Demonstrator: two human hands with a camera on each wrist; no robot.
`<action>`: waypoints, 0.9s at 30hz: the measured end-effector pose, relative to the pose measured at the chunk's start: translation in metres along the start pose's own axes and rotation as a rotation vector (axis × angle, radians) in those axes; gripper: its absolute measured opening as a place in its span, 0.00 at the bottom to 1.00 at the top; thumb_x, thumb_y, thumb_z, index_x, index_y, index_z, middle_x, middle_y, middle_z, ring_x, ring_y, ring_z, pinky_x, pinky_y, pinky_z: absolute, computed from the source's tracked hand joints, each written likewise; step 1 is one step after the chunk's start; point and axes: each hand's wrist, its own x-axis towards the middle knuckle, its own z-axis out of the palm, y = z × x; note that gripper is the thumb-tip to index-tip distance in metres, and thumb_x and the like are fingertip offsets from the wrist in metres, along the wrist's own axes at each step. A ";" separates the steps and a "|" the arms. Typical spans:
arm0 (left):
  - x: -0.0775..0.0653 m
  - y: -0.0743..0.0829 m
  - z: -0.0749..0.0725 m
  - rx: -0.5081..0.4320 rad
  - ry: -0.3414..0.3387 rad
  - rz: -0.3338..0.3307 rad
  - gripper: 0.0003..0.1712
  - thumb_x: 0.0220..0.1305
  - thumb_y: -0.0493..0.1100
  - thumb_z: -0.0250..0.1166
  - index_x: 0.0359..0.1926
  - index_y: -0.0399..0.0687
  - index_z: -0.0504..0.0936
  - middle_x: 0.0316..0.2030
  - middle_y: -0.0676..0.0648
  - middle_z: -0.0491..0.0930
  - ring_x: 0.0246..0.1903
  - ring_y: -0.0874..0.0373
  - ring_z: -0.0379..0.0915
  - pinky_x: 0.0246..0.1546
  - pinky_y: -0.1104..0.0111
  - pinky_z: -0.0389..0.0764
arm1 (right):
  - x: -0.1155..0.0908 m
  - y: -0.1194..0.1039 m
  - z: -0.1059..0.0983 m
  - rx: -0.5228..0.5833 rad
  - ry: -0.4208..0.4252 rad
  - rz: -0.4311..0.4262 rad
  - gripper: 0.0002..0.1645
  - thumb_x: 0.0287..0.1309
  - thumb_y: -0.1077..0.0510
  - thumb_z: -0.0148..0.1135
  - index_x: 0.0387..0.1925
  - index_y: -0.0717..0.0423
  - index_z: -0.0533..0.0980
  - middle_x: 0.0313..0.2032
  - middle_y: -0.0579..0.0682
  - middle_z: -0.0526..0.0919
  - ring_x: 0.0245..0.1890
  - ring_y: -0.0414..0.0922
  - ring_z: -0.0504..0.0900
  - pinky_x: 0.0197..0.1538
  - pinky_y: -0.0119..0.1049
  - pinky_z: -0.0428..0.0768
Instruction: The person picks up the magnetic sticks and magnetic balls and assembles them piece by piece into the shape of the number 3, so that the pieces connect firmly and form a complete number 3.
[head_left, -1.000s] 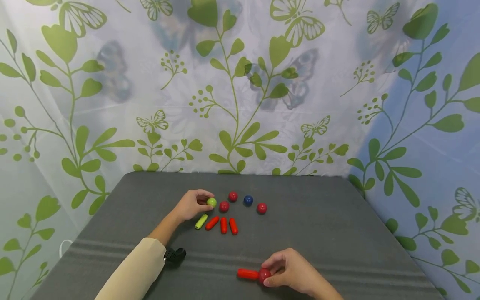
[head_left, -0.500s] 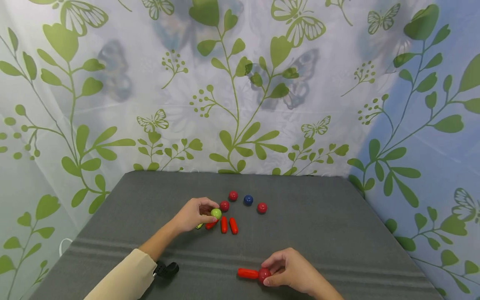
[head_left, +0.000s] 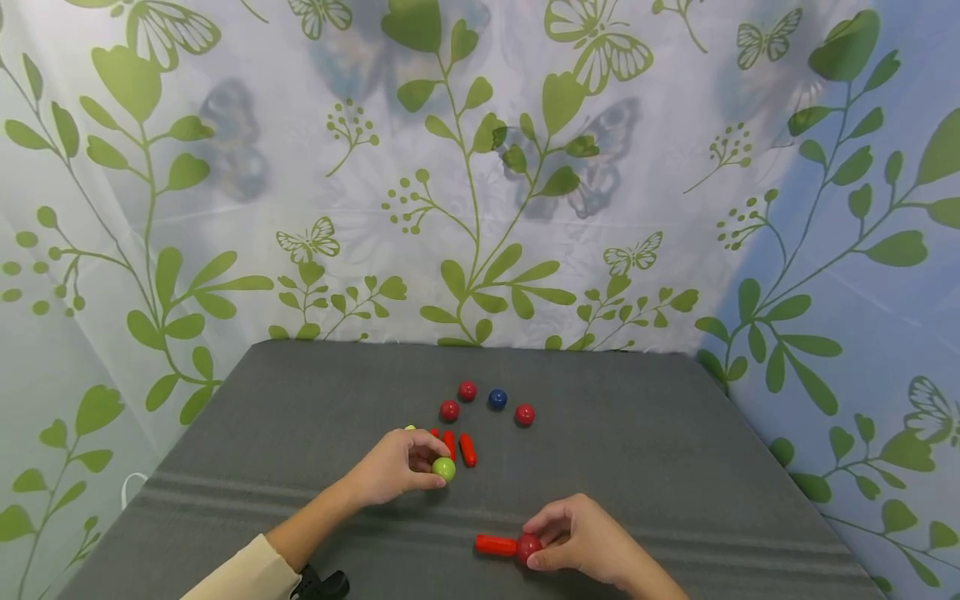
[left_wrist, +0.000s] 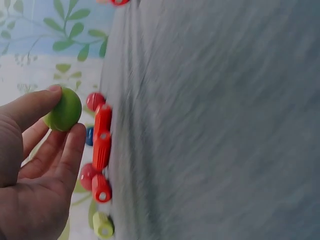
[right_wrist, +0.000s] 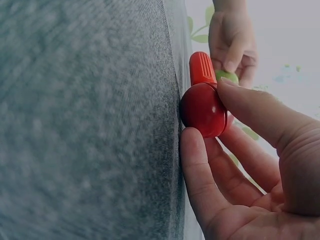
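Wide grey surface (head_left: 637,450) here, and imo that's the worry: anything round could roll off across it if a pinch slackens. Left grip (head_left: 396,468) and right grip (head_left: 583,542) are each parted just enough for the small thing they're pinching. A lone red stick (head_left: 495,546) lies by the right one, and more red sticks (head_left: 468,451) sit just past the left, easy to knock if it swings back. Left's got the green ball (head_left: 443,469), looks slightly raised; right's got a red ball (head_left: 528,550) at that lone stick's end. Blue ball (head_left: 497,400) and other red balls (head_left: 524,414) are further back, loose.
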 end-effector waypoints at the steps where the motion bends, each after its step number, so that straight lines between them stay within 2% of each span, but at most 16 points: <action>1: -0.002 0.001 0.003 -0.018 -0.011 -0.006 0.18 0.58 0.37 0.77 0.50 0.40 0.85 0.46 0.43 0.86 0.45 0.55 0.84 0.46 0.72 0.84 | 0.000 0.000 0.000 0.001 0.000 0.004 0.18 0.50 0.61 0.80 0.44 0.61 0.86 0.39 0.55 0.90 0.36 0.45 0.86 0.37 0.30 0.84; 7: -0.015 0.009 0.017 -0.101 -0.065 -0.049 0.21 0.57 0.35 0.77 0.51 0.35 0.84 0.47 0.42 0.86 0.46 0.53 0.84 0.45 0.72 0.85 | 0.001 0.001 0.000 0.002 0.008 0.025 0.18 0.50 0.63 0.80 0.44 0.60 0.86 0.39 0.54 0.90 0.36 0.45 0.85 0.38 0.31 0.84; 10: -0.019 0.012 0.022 -0.129 -0.086 -0.075 0.19 0.56 0.33 0.77 0.50 0.37 0.85 0.45 0.43 0.86 0.45 0.54 0.84 0.44 0.71 0.85 | 0.000 0.000 0.000 0.004 0.010 0.020 0.18 0.50 0.63 0.79 0.44 0.61 0.87 0.39 0.54 0.90 0.36 0.45 0.85 0.37 0.31 0.84; 17: -0.025 0.019 0.030 -0.094 -0.103 -0.163 0.16 0.55 0.33 0.78 0.45 0.42 0.87 0.41 0.47 0.86 0.39 0.57 0.82 0.40 0.71 0.85 | 0.000 -0.001 -0.001 0.008 0.003 0.007 0.18 0.50 0.62 0.80 0.45 0.61 0.86 0.39 0.55 0.90 0.36 0.44 0.85 0.37 0.30 0.84; 20: -0.028 0.022 0.033 -0.095 -0.108 -0.173 0.15 0.53 0.32 0.78 0.44 0.42 0.87 0.39 0.47 0.87 0.37 0.58 0.82 0.38 0.72 0.84 | 0.000 0.000 -0.001 0.004 0.001 0.004 0.18 0.50 0.62 0.80 0.45 0.61 0.86 0.39 0.55 0.90 0.36 0.44 0.86 0.37 0.31 0.84; 27: -0.034 0.023 0.045 -0.141 -0.119 -0.153 0.16 0.51 0.29 0.77 0.42 0.38 0.86 0.37 0.46 0.87 0.35 0.62 0.82 0.36 0.76 0.83 | 0.002 0.000 0.000 -0.013 0.005 -0.012 0.18 0.50 0.61 0.80 0.44 0.61 0.87 0.39 0.55 0.90 0.37 0.45 0.87 0.37 0.30 0.84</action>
